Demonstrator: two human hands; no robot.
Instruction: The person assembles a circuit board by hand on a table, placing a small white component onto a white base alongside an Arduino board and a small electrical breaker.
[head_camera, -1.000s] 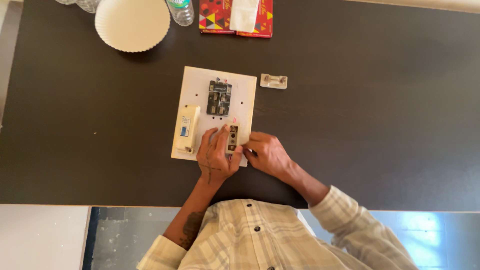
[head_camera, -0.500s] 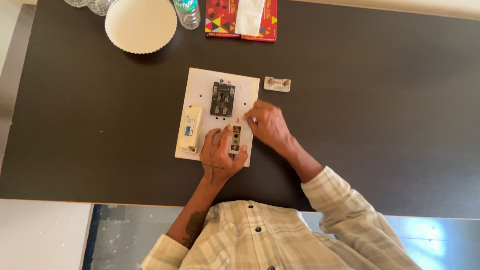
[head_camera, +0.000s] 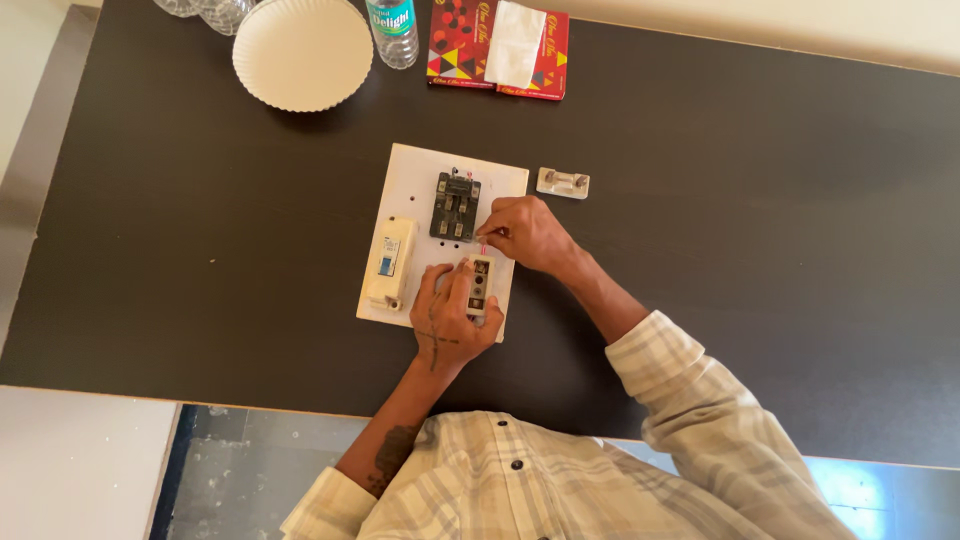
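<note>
A white mounting board (head_camera: 412, 172) lies on the dark table. On it sit a black fuse holder (head_camera: 455, 206), a cream circuit breaker (head_camera: 391, 263) and a small white switch unit (head_camera: 479, 287). My left hand (head_camera: 447, 320) rests on the board and holds the switch unit from its left side. My right hand (head_camera: 527, 232) is just right of the fuse holder and pinches a thin red wire end (head_camera: 483, 243) between the fuse holder and the switch unit.
A small white fuse carrier (head_camera: 563, 182) lies right of the board. At the table's far edge stand a paper plate (head_camera: 302, 52), a plastic water bottle (head_camera: 391, 30) and a red patterned box (head_camera: 464, 45) with a white tissue on it.
My right hand has moved up from beside the switch unit to the fuse holder's lower right corner. My left hand stays on the switch unit.
</note>
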